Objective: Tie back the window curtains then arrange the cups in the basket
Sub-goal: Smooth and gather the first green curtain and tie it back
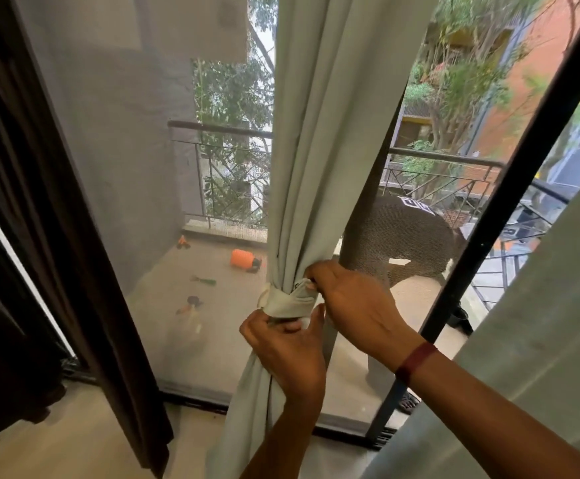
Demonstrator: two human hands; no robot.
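Head; 1 curtain bunched; 1 tieback rnd it; left hand, right hand both pinch tieback

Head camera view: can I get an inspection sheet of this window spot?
Surface: pale indoor floor; balcony floor beyond.
Job's things: pale curtain bunched, tie-back wrapped round it; cups and basket not seen.
Clutter: orange item and small bits on the balcony floor.
Grips: left hand holds the curtain under the tie-back; right hand pinches the tie-back.
Cables: nothing seen.
Surroundings: dark curtain at left, mesh screen, balcony railing.
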